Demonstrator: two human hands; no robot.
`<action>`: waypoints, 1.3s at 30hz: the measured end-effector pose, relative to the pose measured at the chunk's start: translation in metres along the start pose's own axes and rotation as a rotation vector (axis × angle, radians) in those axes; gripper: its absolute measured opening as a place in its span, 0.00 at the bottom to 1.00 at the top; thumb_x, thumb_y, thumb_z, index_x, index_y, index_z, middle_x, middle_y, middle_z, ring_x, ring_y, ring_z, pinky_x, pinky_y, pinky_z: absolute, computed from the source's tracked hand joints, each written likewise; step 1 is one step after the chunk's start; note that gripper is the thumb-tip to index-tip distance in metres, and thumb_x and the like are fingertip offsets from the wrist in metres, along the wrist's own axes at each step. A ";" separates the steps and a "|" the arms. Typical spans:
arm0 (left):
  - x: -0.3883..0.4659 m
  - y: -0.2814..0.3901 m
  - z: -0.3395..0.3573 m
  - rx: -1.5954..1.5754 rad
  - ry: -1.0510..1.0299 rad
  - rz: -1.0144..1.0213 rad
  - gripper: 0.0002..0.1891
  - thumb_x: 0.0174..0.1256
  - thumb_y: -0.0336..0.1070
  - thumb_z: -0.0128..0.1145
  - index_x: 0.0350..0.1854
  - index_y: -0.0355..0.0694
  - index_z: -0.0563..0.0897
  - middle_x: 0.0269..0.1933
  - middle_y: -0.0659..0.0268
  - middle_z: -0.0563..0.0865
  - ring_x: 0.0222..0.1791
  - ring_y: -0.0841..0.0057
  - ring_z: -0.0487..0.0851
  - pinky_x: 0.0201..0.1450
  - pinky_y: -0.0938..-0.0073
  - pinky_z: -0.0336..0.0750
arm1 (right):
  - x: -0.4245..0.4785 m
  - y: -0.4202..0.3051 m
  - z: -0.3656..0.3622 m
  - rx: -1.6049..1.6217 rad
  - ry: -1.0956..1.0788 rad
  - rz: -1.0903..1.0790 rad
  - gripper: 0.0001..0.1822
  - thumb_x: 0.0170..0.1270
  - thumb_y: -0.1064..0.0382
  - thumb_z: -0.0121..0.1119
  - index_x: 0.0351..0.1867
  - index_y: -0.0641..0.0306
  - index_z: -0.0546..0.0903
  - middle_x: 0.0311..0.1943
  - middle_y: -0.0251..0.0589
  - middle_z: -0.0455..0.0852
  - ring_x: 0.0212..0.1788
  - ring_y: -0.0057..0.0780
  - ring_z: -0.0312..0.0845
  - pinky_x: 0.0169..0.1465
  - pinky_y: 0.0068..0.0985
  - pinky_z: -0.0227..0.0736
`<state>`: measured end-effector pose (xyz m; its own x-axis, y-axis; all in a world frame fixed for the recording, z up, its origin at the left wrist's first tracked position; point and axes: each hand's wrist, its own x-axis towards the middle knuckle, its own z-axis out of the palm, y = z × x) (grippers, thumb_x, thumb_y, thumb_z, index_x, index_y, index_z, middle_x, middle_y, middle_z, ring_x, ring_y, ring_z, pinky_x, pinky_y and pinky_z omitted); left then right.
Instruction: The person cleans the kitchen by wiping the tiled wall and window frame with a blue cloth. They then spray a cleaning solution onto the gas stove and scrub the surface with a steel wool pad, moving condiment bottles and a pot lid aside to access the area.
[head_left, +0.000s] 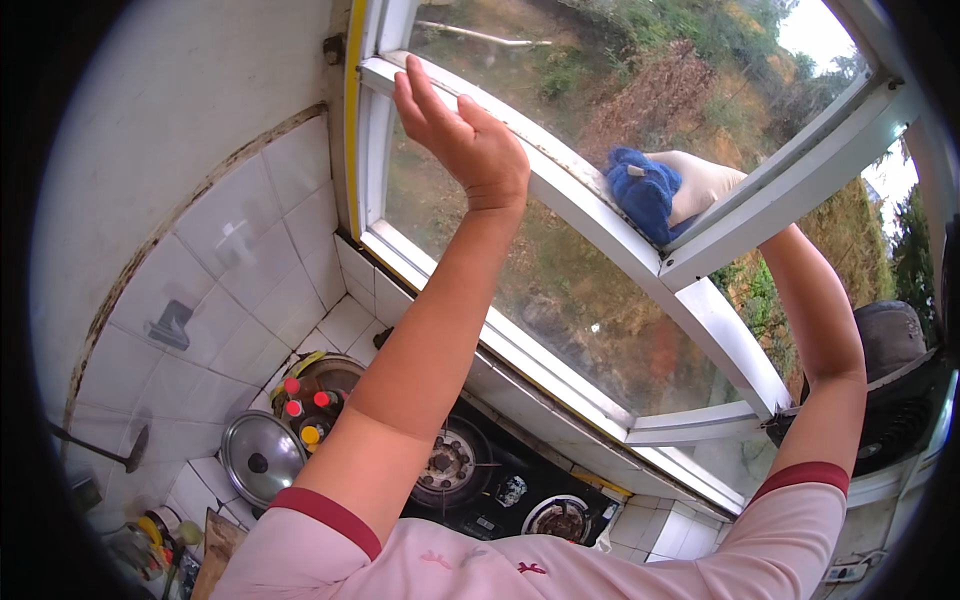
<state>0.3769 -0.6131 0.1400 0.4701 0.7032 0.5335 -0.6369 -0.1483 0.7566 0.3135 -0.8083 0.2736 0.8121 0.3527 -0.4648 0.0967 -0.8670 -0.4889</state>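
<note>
My left hand (469, 150) is raised at the white window rail (559, 161), its fingertips at the rail's left end. It holds nothing, and its fingers are partly apart. On the right, my arm passes behind the white upright of the window frame (780, 180). Beyond that upright, my right hand (701, 184) looks pale and grips a bunched blue cloth (641, 187). The cloth lies low against the upper window pane (540, 82), along the rail. My right fingers are mostly hidden by the cloth.
Below stands a black gas stove (495, 480) with two burners. Beside it are a metal pot lid (259, 457) and several bottles with red and yellow caps (311, 435). A ladle (127, 454) hangs near the tiled wall (247, 277). A dark appliance (877, 405) is at right.
</note>
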 end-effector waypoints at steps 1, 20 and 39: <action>0.001 -0.001 -0.001 -0.006 -0.024 -0.012 0.30 0.66 0.21 0.40 0.72 0.39 0.55 0.72 0.45 0.50 0.73 0.50 0.49 0.71 0.54 0.54 | 0.005 0.001 0.003 0.035 0.021 -0.048 0.39 0.41 0.59 0.73 0.58 0.68 0.74 0.47 0.38 0.82 0.49 0.26 0.76 0.58 0.24 0.69; 0.006 -0.007 -0.010 -0.103 -0.013 0.048 0.29 0.60 0.19 0.41 0.67 0.39 0.62 0.65 0.49 0.64 0.68 0.52 0.58 0.68 0.56 0.57 | 0.173 -0.051 0.012 -0.087 0.719 -0.570 0.33 0.46 0.48 0.69 0.52 0.67 0.79 0.41 0.50 0.86 0.43 0.39 0.83 0.51 0.30 0.74; 0.010 -0.008 -0.008 -0.013 -0.031 0.145 0.34 0.56 0.17 0.38 0.69 0.40 0.60 0.70 0.49 0.58 0.69 0.52 0.55 0.68 0.55 0.57 | 0.052 0.011 0.003 0.498 0.082 -0.355 0.37 0.33 0.75 0.61 0.56 0.63 0.79 0.48 0.38 0.85 0.48 0.27 0.80 0.59 0.23 0.72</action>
<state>0.3816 -0.5991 0.1362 0.3908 0.6532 0.6486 -0.7071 -0.2382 0.6658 0.3550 -0.7985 0.2417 0.8232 0.5441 -0.1622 0.1047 -0.4262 -0.8985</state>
